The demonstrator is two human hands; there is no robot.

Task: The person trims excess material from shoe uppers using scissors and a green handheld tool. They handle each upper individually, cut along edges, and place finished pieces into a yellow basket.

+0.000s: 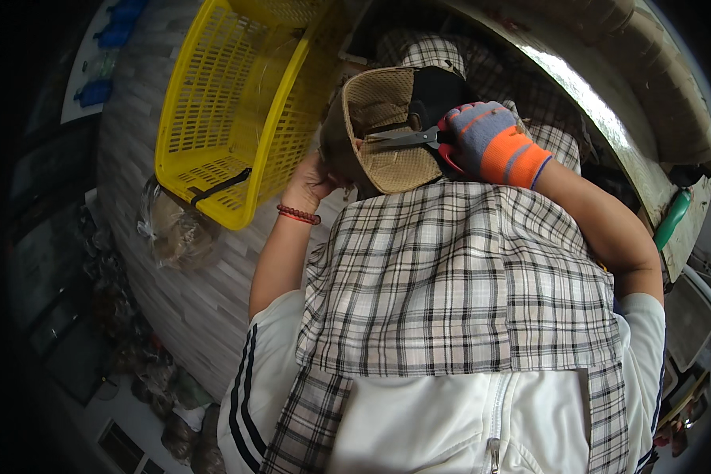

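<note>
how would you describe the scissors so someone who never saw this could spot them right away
Start from the big yellow plastic basket at upper left, then move right to the woven tan hat brim. The scissors lie across that brim, held by the right hand in a grey and orange glove: they are the only bright metal blades there.
</note>
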